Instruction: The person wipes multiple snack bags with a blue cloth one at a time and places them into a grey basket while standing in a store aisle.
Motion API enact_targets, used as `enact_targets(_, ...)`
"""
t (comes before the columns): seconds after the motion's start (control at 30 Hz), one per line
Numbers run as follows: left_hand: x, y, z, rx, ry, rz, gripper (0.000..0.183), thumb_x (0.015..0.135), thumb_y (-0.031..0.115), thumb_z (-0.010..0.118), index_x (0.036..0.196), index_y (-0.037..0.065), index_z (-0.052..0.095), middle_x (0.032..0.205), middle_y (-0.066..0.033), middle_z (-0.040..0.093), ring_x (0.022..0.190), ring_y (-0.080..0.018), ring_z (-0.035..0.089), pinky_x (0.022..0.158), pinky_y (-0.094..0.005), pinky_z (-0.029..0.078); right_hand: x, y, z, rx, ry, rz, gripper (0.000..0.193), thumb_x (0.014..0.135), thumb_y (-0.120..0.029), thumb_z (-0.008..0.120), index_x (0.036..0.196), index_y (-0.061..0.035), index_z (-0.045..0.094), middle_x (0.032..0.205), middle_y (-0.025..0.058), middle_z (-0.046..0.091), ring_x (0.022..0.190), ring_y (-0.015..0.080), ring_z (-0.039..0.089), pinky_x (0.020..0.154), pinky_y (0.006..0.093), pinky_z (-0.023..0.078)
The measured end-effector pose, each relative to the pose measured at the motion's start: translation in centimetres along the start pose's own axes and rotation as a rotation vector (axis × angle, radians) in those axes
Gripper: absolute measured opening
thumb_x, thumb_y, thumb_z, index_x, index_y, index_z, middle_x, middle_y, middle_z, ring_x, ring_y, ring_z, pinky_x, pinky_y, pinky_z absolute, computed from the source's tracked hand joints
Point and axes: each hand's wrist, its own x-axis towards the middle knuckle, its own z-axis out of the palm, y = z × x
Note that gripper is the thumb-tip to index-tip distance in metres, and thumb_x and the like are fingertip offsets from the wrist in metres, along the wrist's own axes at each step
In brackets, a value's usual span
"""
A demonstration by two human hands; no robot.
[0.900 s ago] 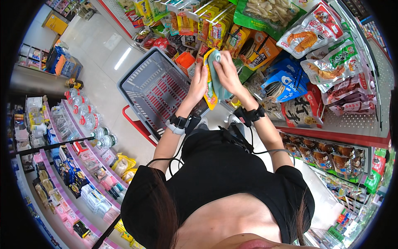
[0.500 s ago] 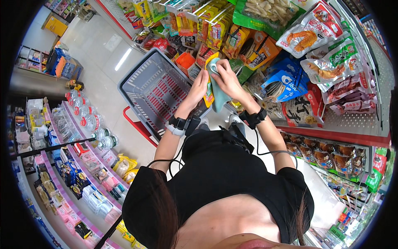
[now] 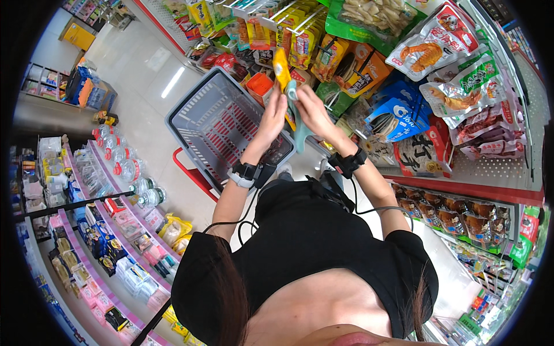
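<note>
Flat yellow packet [image 3: 282, 70] shifted upward; left hand [image 3: 273, 119], fingers together, grips it; right hand [image 3: 313, 113] pinches limp pale-green cloth [image 3: 300, 136].

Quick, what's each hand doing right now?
Left hand: closed, holding the yellow packet.
Right hand: closed, holding the pale green cloth against the packet.

Red-capped clear bottles [image 3: 128, 169] sit beside lilac-edged shelves [image 3: 123, 234], a yellow cabinet [image 3: 77, 36] farther off.
</note>
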Motion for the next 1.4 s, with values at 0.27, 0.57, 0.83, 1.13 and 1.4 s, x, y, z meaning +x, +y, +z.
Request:
enact_targets(0.27, -0.1, 2.5, -0.3, -0.377, -0.021, -0.101, 0.047, 0.096, 0.044, 0.026, 0.135, 0.018, 0.022, 0.129, -0.0074, 0.039, 0.119, -0.0202, 0.041, 0.088, -0.0445, 0.042, -0.2, -0.9, 0.4, -0.160, -0.122, -0.022, 0.027, 0.074, 0.000, 0.055, 0.099, -0.0080, 0.050, 0.092, 0.0127, 0.045, 0.087, 0.0319, 0.050, 0.072, 0.0389, 0.043)
enact_targets(0.57, -1.2, 1.2, 0.8, -0.358, 0.026, -0.211, 0.039, 0.097, 0.036, 0.031, 0.124, 0.008, 0.036, 0.108, -0.0031, 0.047, 0.095, -0.0098, 0.048, 0.082, -0.0277, 0.041, 0.5, -1.1, 0.0, -0.112, -0.042, -0.019, 0.031, 0.072, 0.002, 0.054, 0.102, -0.0031, 0.047, 0.094, 0.0129, 0.046, 0.090, 0.0334, 0.049, 0.073, 0.0398, 0.044)
enact_targets(0.83, -0.5, 1.0, -0.3, -0.398, -0.035, -0.069, 0.036, 0.096, 0.034, 0.037, 0.123, 0.009, 0.037, 0.104, -0.0019, 0.048, 0.091, -0.0064, 0.050, 0.074, -0.0227, 0.043, -0.7, -0.6, -0.5, -0.206, -0.254, -0.124, 0.028, 0.069, 0.007, 0.052, 0.094, -0.0050, 0.048, 0.090, 0.0125, 0.045, 0.086, 0.0317, 0.049, 0.070, 0.0381, 0.044)
enact_targets(1.13, -0.8, 1.2, 0.1, -0.549, -0.125, -0.178, 0.042, 0.097, 0.036, 0.030, 0.128, 0.009, 0.032, 0.120, -0.0070, 0.042, 0.111, -0.0139, 0.044, 0.088, -0.0311, 0.041, -0.5, -1.0, -0.3, -0.167, -0.139, -0.162, 0.027, 0.066, 0.006, 0.055, 0.090, -0.0064, 0.051, 0.090, 0.0104, 0.046, 0.083, 0.0304, 0.051, 0.067, 0.0380, 0.044)
enact_targets(1.4, -0.6, -1.0, -0.5, -0.403, -0.003, -0.091, 0.032, 0.095, 0.013, 0.039, 0.125, 0.002, 0.035, 0.116, -0.0069, 0.047, 0.106, -0.0121, 0.046, 0.090, -0.0271, 0.038, -2.0, -0.7, -1.3, -0.374, -0.374, -0.288, 0.030, 0.062, -0.001, 0.058, 0.089, -0.0111, 0.053, 0.088, 0.0079, 0.046, 0.081, 0.0262, 0.050, 0.066, 0.0357, 0.046)
